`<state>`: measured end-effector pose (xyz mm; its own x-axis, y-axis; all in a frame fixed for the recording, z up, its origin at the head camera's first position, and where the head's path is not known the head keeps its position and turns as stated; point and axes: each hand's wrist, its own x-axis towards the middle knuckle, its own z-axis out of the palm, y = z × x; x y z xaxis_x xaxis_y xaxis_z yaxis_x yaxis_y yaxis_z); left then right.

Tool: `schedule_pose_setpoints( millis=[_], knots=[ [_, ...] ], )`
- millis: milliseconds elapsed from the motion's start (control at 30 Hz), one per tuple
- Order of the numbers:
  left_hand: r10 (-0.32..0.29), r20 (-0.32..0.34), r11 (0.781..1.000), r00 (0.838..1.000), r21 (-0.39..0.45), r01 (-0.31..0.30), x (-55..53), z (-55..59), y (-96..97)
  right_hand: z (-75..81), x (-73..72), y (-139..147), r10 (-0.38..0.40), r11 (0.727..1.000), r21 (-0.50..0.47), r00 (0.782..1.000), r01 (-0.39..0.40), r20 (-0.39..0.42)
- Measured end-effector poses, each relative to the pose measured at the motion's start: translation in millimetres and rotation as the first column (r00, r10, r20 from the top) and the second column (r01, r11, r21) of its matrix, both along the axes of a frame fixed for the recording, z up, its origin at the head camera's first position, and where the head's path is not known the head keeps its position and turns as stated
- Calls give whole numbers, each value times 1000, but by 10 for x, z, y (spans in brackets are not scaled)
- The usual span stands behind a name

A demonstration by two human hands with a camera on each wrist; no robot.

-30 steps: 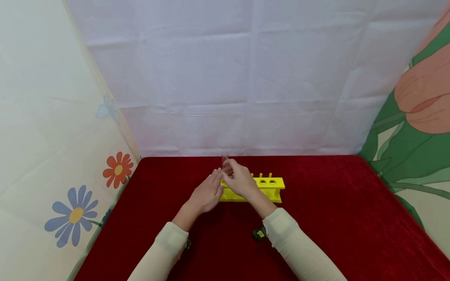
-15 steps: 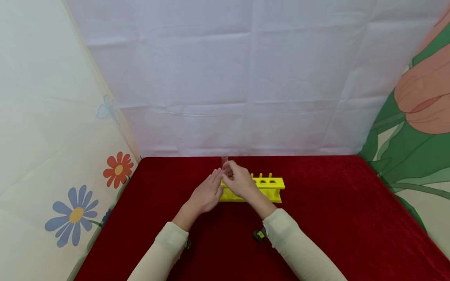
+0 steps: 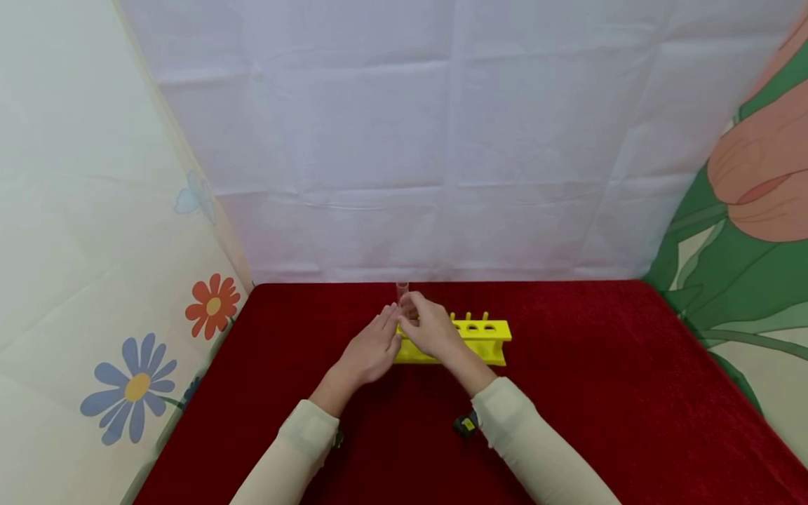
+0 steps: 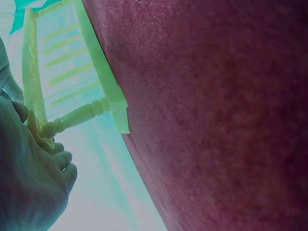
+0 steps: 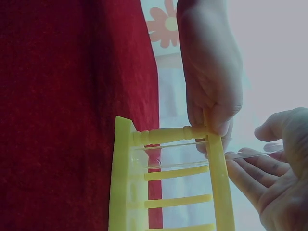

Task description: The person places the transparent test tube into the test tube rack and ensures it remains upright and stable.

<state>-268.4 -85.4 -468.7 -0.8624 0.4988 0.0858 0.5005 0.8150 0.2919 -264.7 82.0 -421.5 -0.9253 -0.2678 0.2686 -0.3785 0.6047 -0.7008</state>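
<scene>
A yellow test tube rack (image 3: 497, 330) stands on the red cloth, with round holes in its top plate and pegs behind. At its left end my left hand (image 3: 371, 347) grips the top plate between thumb and fingers. My right hand (image 3: 429, 326) is just above that end, its thumb and fingers curled about a clear test tube (image 3: 402, 289). In the right wrist view the tube (image 5: 175, 165) passes through the end hole of the top plate and reaches down towards the base. The tube's middle is partly hidden by the right hand's fingers.
The red cloth (image 3: 618, 379) covers the table, whose back edge meets a white hanging sheet (image 3: 379, 140). Flower-printed panels (image 3: 113, 280) flank it left and right. A small dark wrist device (image 3: 466, 423) sits by the right cuff.
The test tube has sunk lower in the right hand, down into the rack; its rim sits closer to the fingers. Both hands and the rack have stayed nearly where they were.
</scene>
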Motion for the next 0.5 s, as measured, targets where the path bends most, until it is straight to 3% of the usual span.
schedule_pose_setpoints(
  millis=[500],
  knots=[
    [-11, -9, 1000, 1000, -3, 11, -1, 2, -4, -30, -8, -3, -1, 1000, -2, 1000, 1, -21]
  ],
)
